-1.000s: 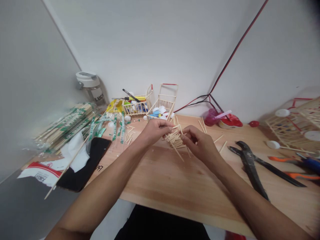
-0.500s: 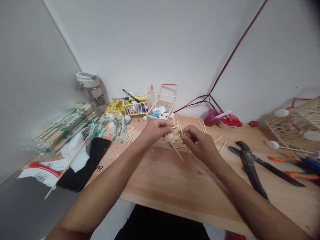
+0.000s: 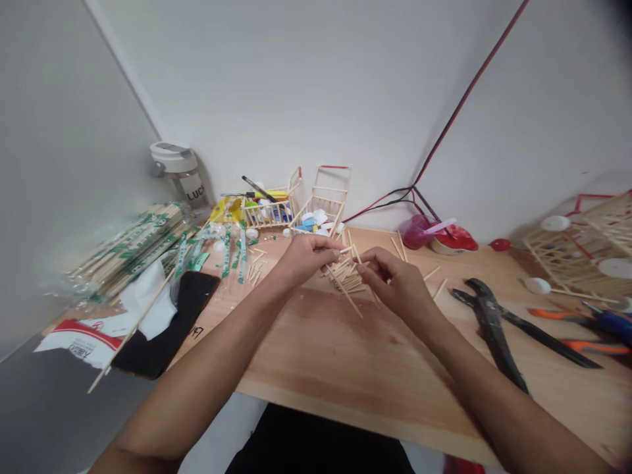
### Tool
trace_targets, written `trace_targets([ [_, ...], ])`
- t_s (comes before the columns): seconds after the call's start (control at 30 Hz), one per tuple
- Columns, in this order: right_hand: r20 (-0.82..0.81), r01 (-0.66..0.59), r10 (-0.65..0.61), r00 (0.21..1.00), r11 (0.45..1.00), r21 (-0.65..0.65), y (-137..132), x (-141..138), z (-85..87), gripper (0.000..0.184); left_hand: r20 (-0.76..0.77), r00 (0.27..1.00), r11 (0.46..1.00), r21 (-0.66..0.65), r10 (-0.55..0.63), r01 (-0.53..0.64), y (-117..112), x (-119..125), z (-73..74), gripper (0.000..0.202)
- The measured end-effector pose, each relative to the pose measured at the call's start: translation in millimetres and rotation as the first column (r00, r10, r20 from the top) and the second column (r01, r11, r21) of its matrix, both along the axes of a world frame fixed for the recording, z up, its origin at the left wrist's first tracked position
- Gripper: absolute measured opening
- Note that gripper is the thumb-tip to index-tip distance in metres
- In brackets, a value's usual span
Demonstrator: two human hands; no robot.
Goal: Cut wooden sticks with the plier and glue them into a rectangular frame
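Observation:
Between thumb and fingers, my left hand (image 3: 312, 258) pinches thin wooden sticks: a long stick (image 3: 349, 297) slants down to the right from it, and a short piece reaches across toward the other hand. My right hand (image 3: 390, 273) is closed on another wooden stick (image 3: 357, 253), held upright and slightly tilted by the fingertips. The short piece seems to meet this stick near its top; whether they are joined I cannot tell. Under the hands lies a pile of short cut sticks (image 3: 348, 280) on the wooden table (image 3: 336, 349).
Behind stand a small stick-built cart (image 3: 320, 197) and a stick basket (image 3: 266, 216) of tubes and pens. Wrapped chopsticks (image 3: 133, 247), a phone (image 3: 148, 349) and a lidded jar (image 3: 180, 171) are left. Pliers (image 3: 488, 316), a red bowl (image 3: 454, 240) and a larger stick model (image 3: 567, 243) are right.
Hardly anything differs. Both hands keep their grip and place, and the held sticks have shifted only very slightly.

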State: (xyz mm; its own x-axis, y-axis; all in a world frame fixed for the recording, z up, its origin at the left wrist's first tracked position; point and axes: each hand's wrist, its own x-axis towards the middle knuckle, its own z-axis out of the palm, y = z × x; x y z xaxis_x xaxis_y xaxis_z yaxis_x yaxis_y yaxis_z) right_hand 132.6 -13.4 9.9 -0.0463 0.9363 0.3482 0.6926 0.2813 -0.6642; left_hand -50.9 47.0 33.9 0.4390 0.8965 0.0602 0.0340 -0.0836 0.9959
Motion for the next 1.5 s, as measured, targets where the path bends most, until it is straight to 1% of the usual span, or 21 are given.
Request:
trace_targets([
  [0.5,0.007,-0.014,0.014,1.0,1.0,0.003,-0.6,0.6,-0.6,0.014,0.016,1.0,1.0,-0.011,-0.018,0.018,0.0,0.1,-0.4,0.015],
  [0.9,-0.001,-0.007,0.007,1.0,1.0,-0.01,-1.4,0.5,-0.2,0.013,-0.001,1.0,1.0,0.003,-0.004,0.004,-0.8,-0.2,1.2,0.016],
  [1.33,0.005,-0.007,0.007,1.0,1.0,0.005,-1.9,-0.1,0.8,0.014,0.001,1.0,1.0,0.002,-0.005,0.005,-0.6,0.0,0.0,0.015],
  [1.5,0.008,0.008,-0.008,1.0,1.0,0.001,-2.3,-0.3,1.0,0.012,0.015,1.0,1.0,0.005,-0.008,0.008,0.1,0.0,-1.3,0.015],
])
